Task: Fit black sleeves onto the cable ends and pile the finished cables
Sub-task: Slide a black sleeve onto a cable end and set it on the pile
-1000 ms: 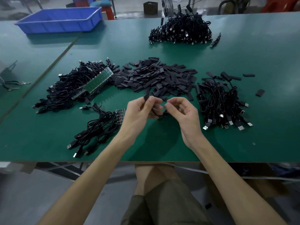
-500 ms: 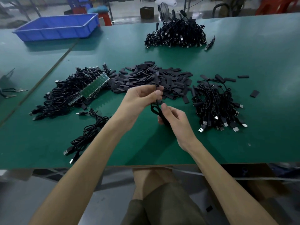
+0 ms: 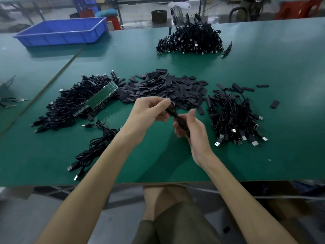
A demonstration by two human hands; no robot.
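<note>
Head view: a person sits at a green-topped work table [image 3: 281, 71], with both bare forearms reaching over its near edge.
Left hand [image 3: 149, 110]: the fingers are curled, and thumb and fingertips pinch the upper part of a thin black cable bundle [image 3: 173, 112].
Right hand [image 3: 192, 128]: it is wrapped round the lower part of the same bundle with the thumb lifted. The two hands are close together above the table.
Cable end: one strand rises from the left fingertips in front of the heap behind. It is too blurred to tell whether a sleeve sits on it.
Sleeves: a broad heap of short flat black sleeves [image 3: 163, 88] lies just beyond the hands, with one loose sleeve [image 3: 274, 104] well off to the right.
Cable piles: a pile of black USB cables [image 3: 232, 113] lies just right of the hands. A larger tangle of black cables [image 3: 66, 106] lies to the left, with a strip of green circuit boards [image 3: 102, 95] on it. A small bunch of cables [image 3: 98, 143] is beside the left forearm, and a far pile of cables [image 3: 191, 41] is at the table's back.
Blue plastic tray [image 3: 61, 32]: it stands far left on the neighbouring table.
</note>
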